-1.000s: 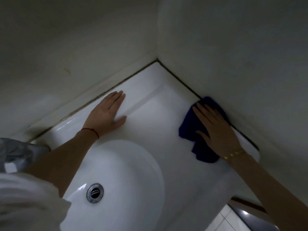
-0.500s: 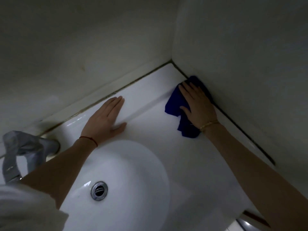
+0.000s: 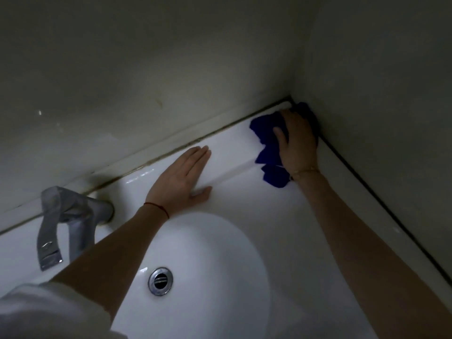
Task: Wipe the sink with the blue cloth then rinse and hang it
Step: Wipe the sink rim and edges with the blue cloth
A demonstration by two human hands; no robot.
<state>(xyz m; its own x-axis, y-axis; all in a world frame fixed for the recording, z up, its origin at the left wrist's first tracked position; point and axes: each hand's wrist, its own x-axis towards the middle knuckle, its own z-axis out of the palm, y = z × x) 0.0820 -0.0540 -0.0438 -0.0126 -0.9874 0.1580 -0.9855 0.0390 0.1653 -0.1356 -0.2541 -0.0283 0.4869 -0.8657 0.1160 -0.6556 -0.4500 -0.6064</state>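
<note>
The white sink (image 3: 305, 241) fills the lower part of the view, its oval basin holding a chrome drain (image 3: 160, 280). A blue cloth (image 3: 265, 133) lies bunched on the sink's flat top in the far right corner where two walls meet. My right hand (image 3: 297, 143) presses flat on the cloth with its fingers reaching into the corner. My left hand (image 3: 183, 178) rests flat on the sink top behind the basin, fingers straight and together, holding nothing.
A chrome faucet (image 3: 66, 221) stands at the left behind the basin, its spout pointing toward me. Grey walls rise close behind and to the right of the sink, with a dark sealant line (image 3: 381, 209) along the right edge.
My right hand has slid the blue cloth along the right wall edge away from me into the far corner. My left hand has stayed in place. The view has shifted, showing the faucet.
</note>
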